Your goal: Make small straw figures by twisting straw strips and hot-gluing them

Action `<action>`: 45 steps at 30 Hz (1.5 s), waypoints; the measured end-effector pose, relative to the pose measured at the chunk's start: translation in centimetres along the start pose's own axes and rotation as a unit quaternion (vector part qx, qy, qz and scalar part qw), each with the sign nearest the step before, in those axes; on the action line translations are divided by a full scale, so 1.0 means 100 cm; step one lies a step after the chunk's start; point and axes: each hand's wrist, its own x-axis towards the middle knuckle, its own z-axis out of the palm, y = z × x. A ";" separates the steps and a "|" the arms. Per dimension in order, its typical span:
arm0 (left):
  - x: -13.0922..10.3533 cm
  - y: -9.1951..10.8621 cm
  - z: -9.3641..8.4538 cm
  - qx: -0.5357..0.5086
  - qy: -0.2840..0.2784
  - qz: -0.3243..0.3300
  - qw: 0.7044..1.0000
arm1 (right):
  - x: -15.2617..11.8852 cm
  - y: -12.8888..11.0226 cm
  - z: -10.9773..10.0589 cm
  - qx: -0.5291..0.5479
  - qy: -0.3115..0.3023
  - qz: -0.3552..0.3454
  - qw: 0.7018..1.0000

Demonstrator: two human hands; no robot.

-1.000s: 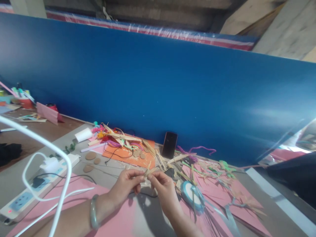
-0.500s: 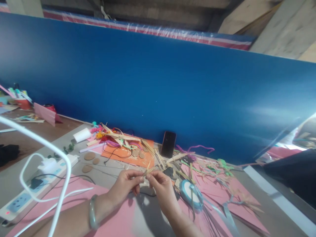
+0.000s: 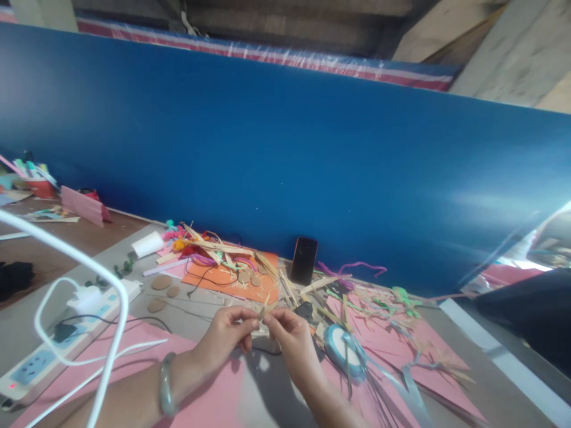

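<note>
Between my two hands is a small piece of pale dried straw (image 3: 264, 307), its pointed tip sticking up above the fingers. My left hand (image 3: 232, 329), with a jade-coloured bangle (image 3: 166, 383) on its wrist, pinches the piece from the left side. From the right, my right hand (image 3: 291, 336) pinches it too, thumb and fingertips nearly touching those of the left. The lower part of the straw is hidden by the fingers. Just right of my right hand lies a spool of light blue ribbon (image 3: 344, 352).
A dark phone (image 3: 304, 260) leans on the blue partition (image 3: 285, 148). Straw strips and pipe cleaners lie over orange paper (image 3: 209, 281). Pink sheets (image 3: 214, 386) cover parts of the table. On the left are a power strip (image 3: 38, 364) and a looping white cable (image 3: 116, 333).
Almost nothing differs. Both hands keep their pinch on the straw in the same place, and its tip has shifted only very slightly.
</note>
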 end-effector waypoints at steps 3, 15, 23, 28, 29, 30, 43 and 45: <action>0.001 -0.002 0.000 0.014 0.004 0.008 1.000 | 0.000 0.001 0.000 0.003 0.001 0.006 1.000; 0.000 -0.010 -0.004 0.078 -0.002 0.033 0.996 | 0.002 0.004 0.002 0.011 -0.001 0.007 1.000; -0.004 -0.008 -0.002 0.084 0.005 0.020 0.996 | 0.000 0.008 0.002 0.020 -0.024 0.003 1.000; -0.003 -0.010 -0.002 0.072 0.004 0.017 0.997 | 0.001 0.013 0.002 0.017 -0.029 0.001 0.999; -0.002 -0.011 -0.002 0.071 0.003 0.017 0.997 | 0.001 0.013 0.002 0.017 -0.027 0.001 0.999; -0.002 -0.011 -0.002 0.072 0.003 0.018 0.997 | 0.002 0.013 0.002 0.017 -0.026 0.002 1.000; 0.000 -0.008 -0.005 0.117 0.006 0.071 0.991 | -0.002 0.004 0.003 -0.005 -0.012 0.009 1.000; 0.001 -0.008 -0.006 0.103 -0.004 0.080 0.991 | -0.002 0.004 0.003 -0.004 -0.012 0.007 1.000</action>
